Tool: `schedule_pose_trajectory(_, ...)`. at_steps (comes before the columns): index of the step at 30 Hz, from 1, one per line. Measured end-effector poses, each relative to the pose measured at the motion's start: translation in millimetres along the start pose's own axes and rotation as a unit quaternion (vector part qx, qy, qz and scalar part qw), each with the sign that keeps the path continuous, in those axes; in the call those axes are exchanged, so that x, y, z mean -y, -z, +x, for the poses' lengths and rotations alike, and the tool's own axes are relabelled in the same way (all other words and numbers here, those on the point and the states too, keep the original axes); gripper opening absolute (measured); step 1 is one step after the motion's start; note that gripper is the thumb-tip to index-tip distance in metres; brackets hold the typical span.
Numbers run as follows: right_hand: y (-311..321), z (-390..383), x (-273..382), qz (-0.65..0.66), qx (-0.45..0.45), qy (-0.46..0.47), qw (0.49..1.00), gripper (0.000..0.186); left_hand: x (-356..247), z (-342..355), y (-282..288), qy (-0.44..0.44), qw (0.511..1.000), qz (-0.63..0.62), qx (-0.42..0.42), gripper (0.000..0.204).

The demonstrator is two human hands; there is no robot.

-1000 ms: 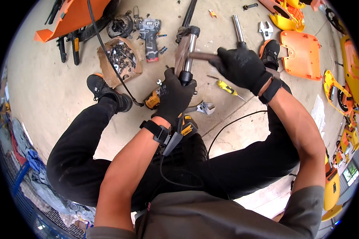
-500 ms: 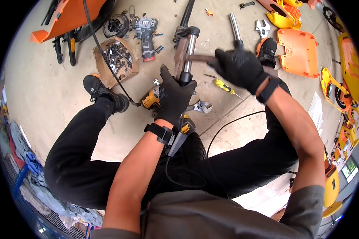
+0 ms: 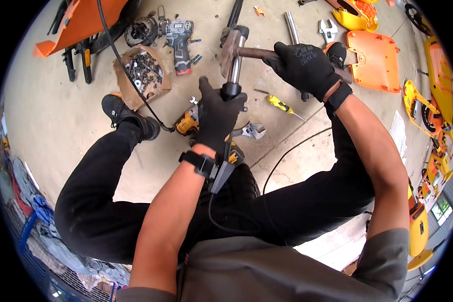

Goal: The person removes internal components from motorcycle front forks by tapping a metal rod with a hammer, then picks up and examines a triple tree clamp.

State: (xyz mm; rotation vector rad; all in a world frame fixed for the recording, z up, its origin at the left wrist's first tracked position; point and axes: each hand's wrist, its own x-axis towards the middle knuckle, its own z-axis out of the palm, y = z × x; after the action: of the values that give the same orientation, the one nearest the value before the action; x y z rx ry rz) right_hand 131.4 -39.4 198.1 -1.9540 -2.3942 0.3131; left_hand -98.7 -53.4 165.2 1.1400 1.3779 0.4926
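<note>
My gloved left hand (image 3: 216, 117) is closed around the lower black part of a chrome fork tube (image 3: 234, 73), which stands out upward past the fingers. In my gloved right hand (image 3: 305, 68) is a hammer (image 3: 256, 53), gripped by its handle. The rusty hammer head lies against or just beside the upper end of the chrome tube; whether they touch I cannot tell. Near my left hand on the floor are a yellow power drill (image 3: 187, 122) and an adjustable wrench (image 3: 252, 131). A yellow screwdriver (image 3: 280, 104) lies below my right hand.
A cardboard box (image 3: 158, 93) of small hardware and a grey power tool (image 3: 178, 43) lie at the far left. Another chrome tube (image 3: 291, 27), a second adjustable wrench (image 3: 328, 31) and an orange panel (image 3: 373, 60) lie far right. A black cable (image 3: 117, 48) crosses the left side.
The hammer head, blurred before, has moved slightly up along the tube and is now sharp. My right hand has shifted slightly up; my left keeps its grip on the tube.
</note>
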Motion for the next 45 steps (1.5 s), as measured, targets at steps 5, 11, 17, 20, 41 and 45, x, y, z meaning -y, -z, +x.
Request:
schedule_pose_trajectory(5,6.5,-13.9,7.7,0.034,0.036,0.028,0.998,0.031,-8.8,-10.5,6.0,0.037,0.999,0.040,0.004,0.095)
schedule_pose_trajectory(11,-0.5,-12.9,10.9,0.041,0.046,0.032,0.998,0.030,-4.6,-0.6,6.6,-0.045,0.995,0.085,-0.020,0.097)
schedule_pose_trajectory(17,-4.8,-18.5,14.0,0.056,0.013,0.063,0.996,0.031,8.7,-0.3,8.2,-0.082,0.992,0.095,-0.031,0.083)
schedule_pose_trajectory(20,-13.7,-0.3,-5.0,0.005,0.015,0.001,1.000,0.031,-6.0,-0.2,8.1,-0.023,0.999,0.044,-0.008,0.080)
schedule_pose_trajectory(41,-9.8,-10.7,8.4,0.067,0.020,0.060,0.996,0.034,8.5,-1.9,17.8,-0.015,0.998,0.064,-0.018,0.089)
schedule_pose_trajectory(45,-19.0,-3.1,-3.8,0.041,-0.007,0.028,0.999,0.033,5.0,1.5,18.8,-0.014,0.995,0.102,-0.013,0.090)
